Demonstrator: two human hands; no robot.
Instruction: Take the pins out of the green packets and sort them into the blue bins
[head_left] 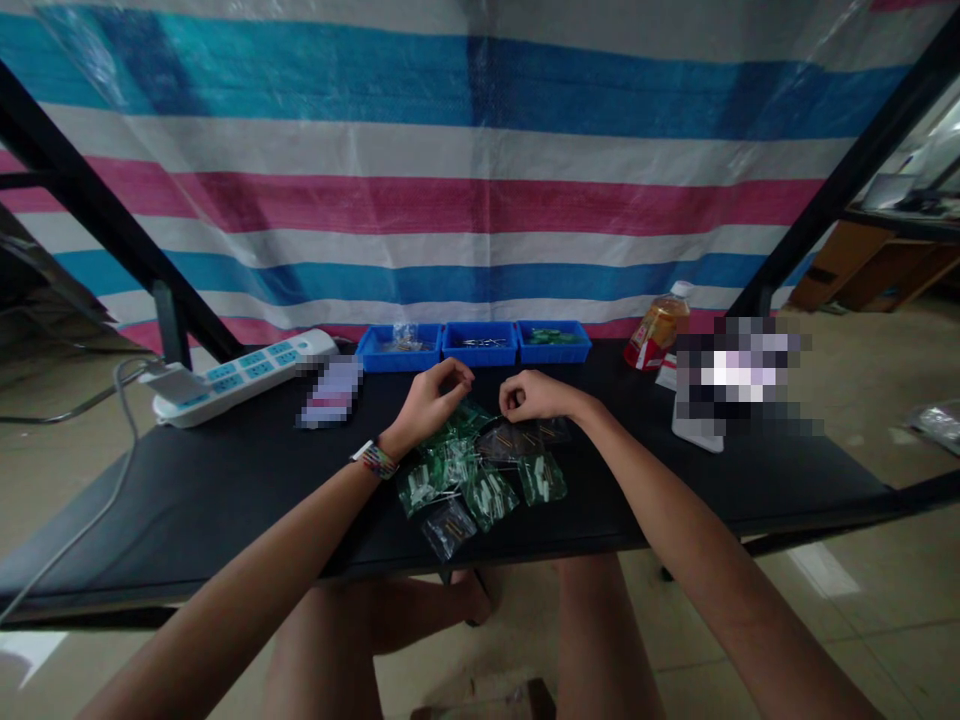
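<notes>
My left hand point(433, 402), with a watch band at its wrist, hovers over the left part of a pile of small plastic bags, its thumb and fingers pinched together. Just to the right, my right hand point(541, 396) is curled closed above the dark bags. What either hand holds, if anything, is too small to see. Below them lie green-tinted bags point(489, 497) with pale slim pieces inside. A clear bag point(449, 527) holding thin brass-coloured pieces is nearest the table's front edge.
Three blue trays with small parts stand at the back: left point(365, 352), middle point(480, 355), right point(555, 352). A white power strip point(247, 375) and blurred phone-like item point(334, 390) lie left. A drink bottle point(660, 325) and a pixelated device on a white stand point(697, 432) stand right.
</notes>
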